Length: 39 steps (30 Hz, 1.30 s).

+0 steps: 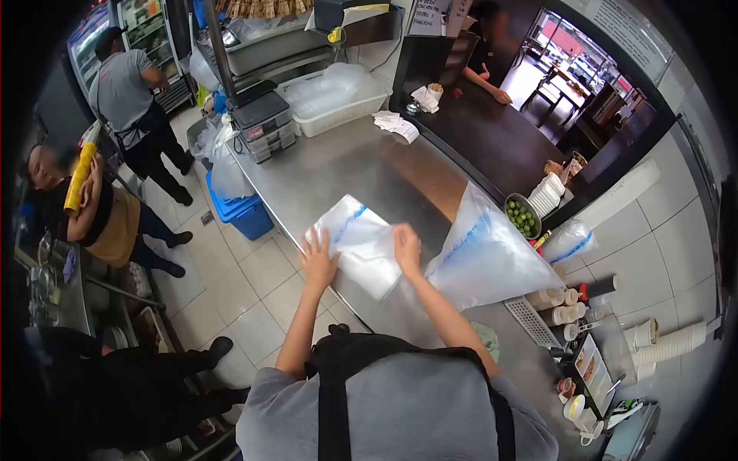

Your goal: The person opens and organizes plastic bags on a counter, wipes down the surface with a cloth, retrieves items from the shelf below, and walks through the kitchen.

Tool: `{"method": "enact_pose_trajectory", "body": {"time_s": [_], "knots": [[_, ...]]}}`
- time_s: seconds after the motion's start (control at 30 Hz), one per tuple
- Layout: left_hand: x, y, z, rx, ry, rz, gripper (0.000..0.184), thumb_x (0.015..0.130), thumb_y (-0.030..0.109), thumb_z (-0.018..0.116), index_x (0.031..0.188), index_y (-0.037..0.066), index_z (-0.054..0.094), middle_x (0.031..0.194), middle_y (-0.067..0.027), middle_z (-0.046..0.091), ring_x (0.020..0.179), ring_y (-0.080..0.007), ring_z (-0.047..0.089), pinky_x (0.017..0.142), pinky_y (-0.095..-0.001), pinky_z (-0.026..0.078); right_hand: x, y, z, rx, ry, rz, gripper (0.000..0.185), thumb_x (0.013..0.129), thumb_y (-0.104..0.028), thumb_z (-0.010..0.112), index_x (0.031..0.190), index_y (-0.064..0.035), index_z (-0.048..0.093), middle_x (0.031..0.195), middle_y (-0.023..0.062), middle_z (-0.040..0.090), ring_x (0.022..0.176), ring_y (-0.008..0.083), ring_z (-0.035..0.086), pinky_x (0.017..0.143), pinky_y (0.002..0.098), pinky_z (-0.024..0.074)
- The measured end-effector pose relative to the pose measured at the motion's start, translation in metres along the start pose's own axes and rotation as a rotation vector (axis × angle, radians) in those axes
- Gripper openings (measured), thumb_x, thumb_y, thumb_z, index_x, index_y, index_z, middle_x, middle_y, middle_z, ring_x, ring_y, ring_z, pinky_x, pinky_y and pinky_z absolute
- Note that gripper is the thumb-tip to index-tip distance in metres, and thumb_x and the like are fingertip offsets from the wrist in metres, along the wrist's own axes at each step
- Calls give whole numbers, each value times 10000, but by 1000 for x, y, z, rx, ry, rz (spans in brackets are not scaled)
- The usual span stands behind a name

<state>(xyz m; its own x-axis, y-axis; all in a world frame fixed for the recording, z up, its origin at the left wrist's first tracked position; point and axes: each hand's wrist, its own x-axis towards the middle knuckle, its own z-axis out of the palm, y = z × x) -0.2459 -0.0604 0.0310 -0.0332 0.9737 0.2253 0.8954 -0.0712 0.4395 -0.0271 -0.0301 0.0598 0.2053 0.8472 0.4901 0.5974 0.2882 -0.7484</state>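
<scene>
A flat stack of white, translucent plastic bags with a blue printed stripe lies on the steel counter in front of me. My left hand rests on the stack's left side, fingers spread and flat. At the right edge, my right hand is closed in a pinch on the plastic; how many layers it grips, I cannot tell. Just right of that hand stands a large puffed-out plastic bag with blue lettering.
A bowl of green limes sits by the serving ledge. Toward the back are a white basket, a drawer box and paper slips. Cups stand at right. Several people are nearby, one holding a yellow roll.
</scene>
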Motion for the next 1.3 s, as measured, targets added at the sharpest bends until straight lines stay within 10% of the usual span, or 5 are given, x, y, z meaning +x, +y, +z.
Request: {"method": "enact_pose_trajectory", "body": {"time_s": [0.43,0.63,0.83,1.2,1.3], "knots": [[26,-12,90,807,67,193,575,758,447,578,1247,159,484,1264,-265,399,1298,-485,106,975,-677,57,147,-124,-83,227,486,-128,157,867,-101,535,769,5,474,698,84,494,669,171,457,665,285,387],[55,48,-13,286,-200,21,608,719,475,634,1244,205,489,1333,-315,292,1235,-587,125,976,-676,21,143,-175,-130,190,308,-170,213,834,-124,600,688,-6,501,512,22,451,468,111,373,469,260,337],[68,23,-26,-444,73,415,482,804,233,549,1242,43,487,1251,-171,499,1166,-283,472,978,-314,357,120,-184,-139,29,264,-288,225,835,-120,589,679,7,488,519,118,392,437,152,370,439,279,309],[-17,44,-195,-1415,-914,701,756,797,352,649,1392,95,260,1423,-131,276,1289,-265,299,1039,-383,272,38,-122,-121,343,-369,176,97,868,-78,507,832,-3,557,710,40,527,667,94,468,595,247,398],[-51,67,-190,-1110,-477,361,781,775,269,696,1395,102,252,1431,-137,252,1151,-214,463,935,-311,391,20,-117,-103,607,-231,458,240,866,-81,516,1102,-38,532,966,30,582,869,113,522,751,257,427]]}}
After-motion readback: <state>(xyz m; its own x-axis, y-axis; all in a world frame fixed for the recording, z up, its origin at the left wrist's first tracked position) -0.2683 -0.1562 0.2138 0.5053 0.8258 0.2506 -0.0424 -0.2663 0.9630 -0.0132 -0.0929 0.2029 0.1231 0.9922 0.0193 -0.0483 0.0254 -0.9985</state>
